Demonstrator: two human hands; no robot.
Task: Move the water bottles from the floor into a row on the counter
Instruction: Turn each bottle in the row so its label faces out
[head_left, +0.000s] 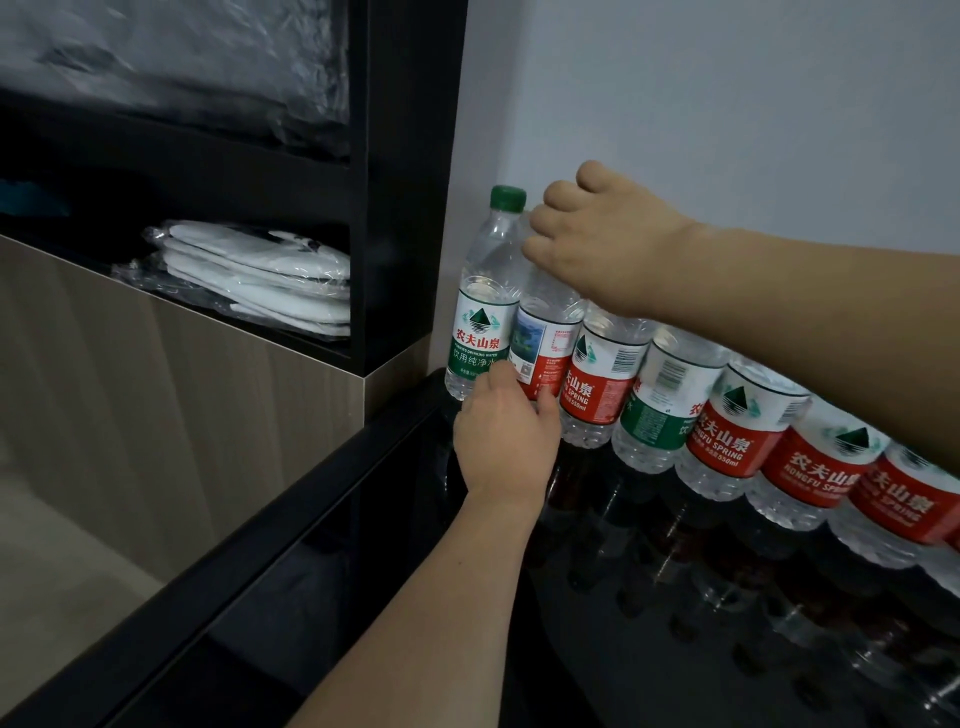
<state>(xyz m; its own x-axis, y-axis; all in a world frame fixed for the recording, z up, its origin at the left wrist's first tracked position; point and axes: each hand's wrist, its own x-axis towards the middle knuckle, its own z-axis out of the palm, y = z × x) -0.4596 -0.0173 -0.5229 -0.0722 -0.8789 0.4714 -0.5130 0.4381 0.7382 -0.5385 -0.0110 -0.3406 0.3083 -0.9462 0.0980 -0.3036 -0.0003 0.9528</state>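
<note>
Several clear water bottles with red or green labels stand in a row along the wall on the glossy black counter (649, 597). The leftmost, a green-capped bottle with a green label (480, 312), stands at the row's left end. Next to it is a red-labelled bottle (545, 338). My right hand (602, 244) reaches over the row and grips this bottle's top, hiding its cap. My left hand (504, 441) holds the same bottle's base, thumb and fingers around it. Further bottles (727, 431) run to the right under my right forearm.
A black shelf unit (405, 182) stands left of the row, close to the green bottle. Folded white items in plastic bags (249, 275) lie in its open shelf. A white wall runs behind the bottles. The counter's front edge (270, 525) drops to the floor at lower left.
</note>
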